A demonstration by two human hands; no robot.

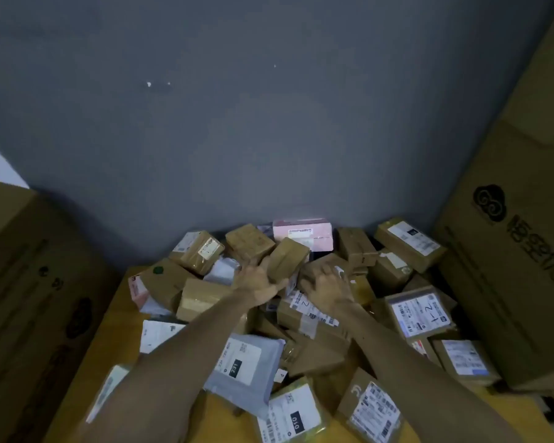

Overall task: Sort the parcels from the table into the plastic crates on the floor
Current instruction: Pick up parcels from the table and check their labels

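Toward the far edge of the surface, the left grip holds a small brown box atop the heap, apparently for lifting, while the right grip, fingers spread, rests on a neighbouring parcel, likely steadying it.

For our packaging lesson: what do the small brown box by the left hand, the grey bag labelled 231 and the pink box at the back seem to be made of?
Small brown box: probably cardboard, matt brown, with crisp straight edges.
Grey bag: likely plastic film, smooth and slightly shiny, wrinkled, with limp edges.
Pink box: seemingly coated card, pale and smooth, but too blurred to be sure.
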